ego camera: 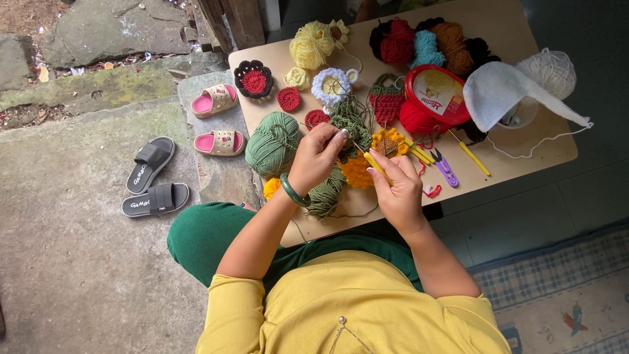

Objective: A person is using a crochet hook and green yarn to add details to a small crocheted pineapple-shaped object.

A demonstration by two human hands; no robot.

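My left hand [316, 159], with a green bangle [292, 191] on the wrist, pinches a green crocheted piece [347, 118] above the small wooden table [517, 157]. My right hand [394, 183] grips a yellow-handled crochet hook [371, 160] whose tip points toward the green piece. A yellow crocheted sunflower with a brown centre [388, 142] lies just beyond my right hand. A ball of green yarn [272, 143] rests left of my left hand, and more green yarn [326, 193] hangs below it.
Balls of yarn [419, 40], crocheted flowers [253, 79], a red lidded tub [436, 95], a white knitted piece [501, 92], spare hooks and purple snips [447, 169] cover the table. Pink sandals [216, 121] and black slides [152, 178] lie on stone at left. A rug [563, 295] lies at right.
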